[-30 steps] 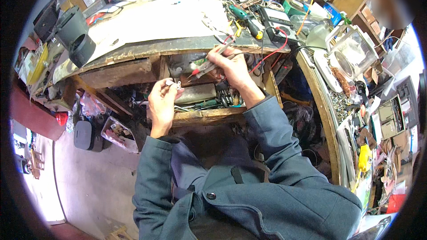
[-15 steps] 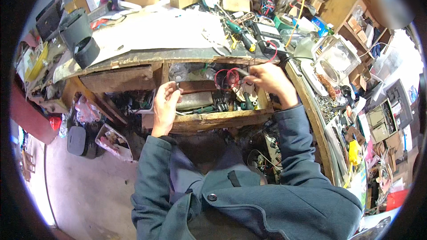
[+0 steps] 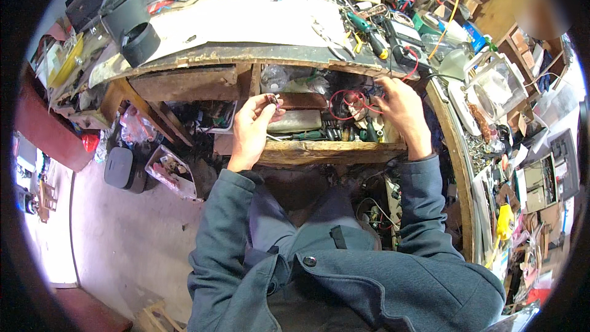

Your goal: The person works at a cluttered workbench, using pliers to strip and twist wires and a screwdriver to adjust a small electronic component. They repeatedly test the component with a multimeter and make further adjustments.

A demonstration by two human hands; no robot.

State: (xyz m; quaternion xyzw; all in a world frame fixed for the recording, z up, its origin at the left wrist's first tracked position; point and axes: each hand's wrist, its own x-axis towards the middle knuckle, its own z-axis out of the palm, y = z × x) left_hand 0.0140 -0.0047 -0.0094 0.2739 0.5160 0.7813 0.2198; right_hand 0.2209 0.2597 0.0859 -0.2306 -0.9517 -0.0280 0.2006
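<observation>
My left hand (image 3: 251, 132) is raised above the left part of the open drawer (image 3: 326, 155). Its fingertips pinch a small dark piece (image 3: 272, 99), too small to name. Over the drawer's right end is my right hand (image 3: 402, 114), fingers curled, a looped red wire (image 3: 335, 110) running close to its thumb; whatever those fingers hold is hidden. Inside the drawer lie a dark-handled screwdriver (image 3: 307, 136), a dark green tool handle (image 3: 371, 130), a brown block (image 3: 301, 101), a pale flat box (image 3: 298, 121) and clear plastic bags (image 3: 275, 80).
On the bench (image 3: 233, 24) lies a white sheet, with pliers (image 3: 335, 42), a green-and-yellow tool (image 3: 369, 34) and a black device (image 3: 402, 52) to the right. Grey cylinders (image 3: 141, 43) stand at left. A crowded side table (image 3: 458, 166) runs along my right.
The view has shifted, so the bench appears further right and higher. My right hand's fingers have moved up, and the dark stick-like thing seen in them is no longer visible.
</observation>
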